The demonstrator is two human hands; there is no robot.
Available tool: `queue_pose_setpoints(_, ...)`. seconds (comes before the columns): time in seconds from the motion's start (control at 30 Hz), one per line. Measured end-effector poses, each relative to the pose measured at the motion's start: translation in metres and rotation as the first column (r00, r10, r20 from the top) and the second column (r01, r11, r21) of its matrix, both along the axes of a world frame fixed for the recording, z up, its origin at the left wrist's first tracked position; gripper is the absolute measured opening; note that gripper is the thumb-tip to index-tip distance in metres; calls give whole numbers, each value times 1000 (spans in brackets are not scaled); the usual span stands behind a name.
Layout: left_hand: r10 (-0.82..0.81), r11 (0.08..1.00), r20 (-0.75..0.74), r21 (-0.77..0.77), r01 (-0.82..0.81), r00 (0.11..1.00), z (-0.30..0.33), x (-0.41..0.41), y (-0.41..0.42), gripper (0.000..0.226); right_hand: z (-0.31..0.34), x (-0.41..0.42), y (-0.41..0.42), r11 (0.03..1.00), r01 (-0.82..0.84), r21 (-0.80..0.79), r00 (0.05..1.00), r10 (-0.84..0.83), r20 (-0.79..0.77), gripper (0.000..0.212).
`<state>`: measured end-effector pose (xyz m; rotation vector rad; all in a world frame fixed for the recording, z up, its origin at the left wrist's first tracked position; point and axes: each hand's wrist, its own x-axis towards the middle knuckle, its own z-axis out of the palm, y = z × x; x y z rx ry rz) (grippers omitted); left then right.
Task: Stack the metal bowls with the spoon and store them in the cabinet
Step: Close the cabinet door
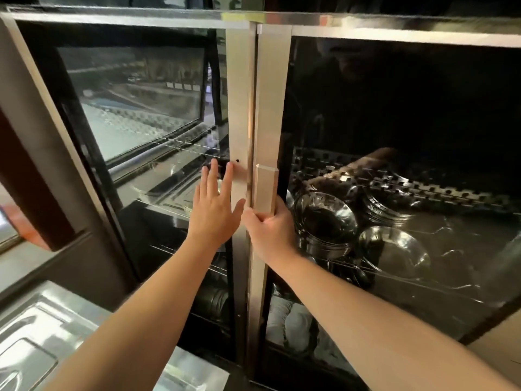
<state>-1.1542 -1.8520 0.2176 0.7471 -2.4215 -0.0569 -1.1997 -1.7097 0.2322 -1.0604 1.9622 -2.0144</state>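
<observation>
A steel cabinet (270, 21) with two glass doors fills the view, both doors shut. My left hand (215, 206) lies flat and open against the left door's glass and metal stile. My right hand (269, 231) is closed around the lower end of the right door's handle (266, 184). Behind the right glass, shiny metal bowls (324, 218) rest on a wire shelf, with another bowl (394, 252) beside them and a stack (386, 208) farther back. I see no spoon through the dark glass.
A metal tray (166, 193) sits behind the left door. Lower shelves hold dark dishes (214, 300) and white items (287, 323). A steel sink and counter (36, 334) lie at the lower left. The glass reflects the room.
</observation>
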Motion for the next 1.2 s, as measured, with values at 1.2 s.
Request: queue_pose_setpoints(1.2,-117,981,-89,144,129,989,32,31,22,64,5,-24,-17,922,284,262,948,-231,-218,57)
